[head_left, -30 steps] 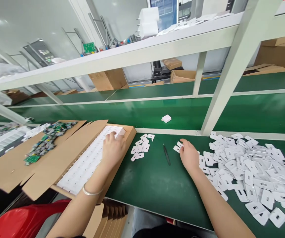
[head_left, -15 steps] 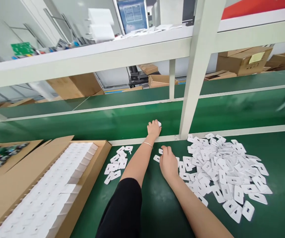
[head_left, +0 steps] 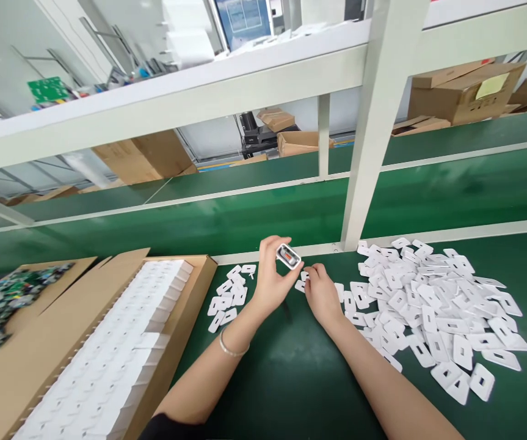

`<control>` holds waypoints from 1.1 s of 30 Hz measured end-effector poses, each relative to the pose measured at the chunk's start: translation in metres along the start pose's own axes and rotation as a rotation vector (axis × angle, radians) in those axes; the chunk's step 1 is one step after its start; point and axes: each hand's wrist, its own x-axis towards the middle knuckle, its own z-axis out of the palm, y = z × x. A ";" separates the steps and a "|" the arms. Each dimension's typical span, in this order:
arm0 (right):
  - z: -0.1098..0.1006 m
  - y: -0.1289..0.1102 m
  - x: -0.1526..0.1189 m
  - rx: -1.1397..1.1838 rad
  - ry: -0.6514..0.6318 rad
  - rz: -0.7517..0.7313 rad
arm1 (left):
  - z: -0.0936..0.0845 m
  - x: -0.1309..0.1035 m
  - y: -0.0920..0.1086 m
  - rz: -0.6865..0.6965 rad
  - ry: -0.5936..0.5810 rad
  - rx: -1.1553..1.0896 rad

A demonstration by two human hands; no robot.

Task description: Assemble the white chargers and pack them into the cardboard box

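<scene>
My left hand [head_left: 270, 275] grips a small white plastic housing [head_left: 289, 256] between thumb and fingers, above the back of the green bench. The housing's open side faces me, showing dark and orange-red parts inside. Just to the right, my right hand [head_left: 322, 296] is low over the bench with its fingers curled together. White slotted plastic plates [head_left: 300, 285] lie at those fingertips; whether one is pinched is hidden. A large heap of the same plates [head_left: 432, 311] spreads to the right. A smaller group of white plates [head_left: 226, 293] lies left of my left hand.
On the left stands a cardboard box [head_left: 203, 275] with rows of white dividers [head_left: 107, 348]. Beyond it, circuit boards [head_left: 11, 305] lie on cardboard. A pale metal post [head_left: 373, 140] and shelf beam [head_left: 176, 101] cross the back, behind the green bench [head_left: 290, 391].
My left hand has come back towards me from the rear panel and turned, so the open side of the housing now shows. My right hand stays near the same plates, its fingers more closed.
</scene>
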 end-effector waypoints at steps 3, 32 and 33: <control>0.000 0.002 -0.001 0.018 -0.003 -0.023 | -0.021 -0.027 0.028 -0.014 0.023 -0.010; -0.025 -0.051 -0.030 0.654 0.130 -0.365 | -0.019 -0.090 -0.007 -0.253 -0.017 -0.193; -0.026 -0.051 -0.030 0.657 0.107 -0.320 | -0.018 -0.090 -0.006 -0.241 -0.002 -0.201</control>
